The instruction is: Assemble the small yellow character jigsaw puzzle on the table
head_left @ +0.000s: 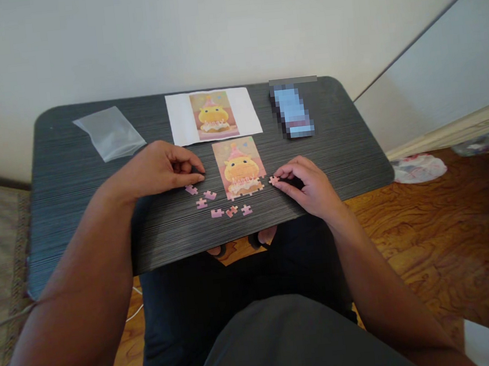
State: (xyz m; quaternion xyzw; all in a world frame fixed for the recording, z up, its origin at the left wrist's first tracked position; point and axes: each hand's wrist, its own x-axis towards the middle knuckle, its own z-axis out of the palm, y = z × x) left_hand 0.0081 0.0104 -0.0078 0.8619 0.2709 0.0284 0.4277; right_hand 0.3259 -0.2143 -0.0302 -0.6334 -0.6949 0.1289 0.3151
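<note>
My right hand (308, 185) pinches a piece (274, 180) beside the unfinished puzzle (240, 167) on the desk (342, 155); my left hand (155, 168) curls near loose pieces (202, 204), its grip unclear. Beyond lie a plastic bag (111, 134), printed sheet (182, 122) and blurred phone (293, 111).

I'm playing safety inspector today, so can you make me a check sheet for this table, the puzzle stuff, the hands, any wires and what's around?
Surface: dark table, finely streaked.
Puzzle things: puzzle with a jagged lower edge; six loose pieces in front and to its left; picture sheet behind.
Clutter: clear bag at back left; phone, pixelated, at back right.
Left hand: by the loose pieces, no piece seen in it.
Right hand: pinches one piece right of the puzzle.
Cables: pale cord at the front left corner.
Surroundings: pale wall, wood floor.
</note>
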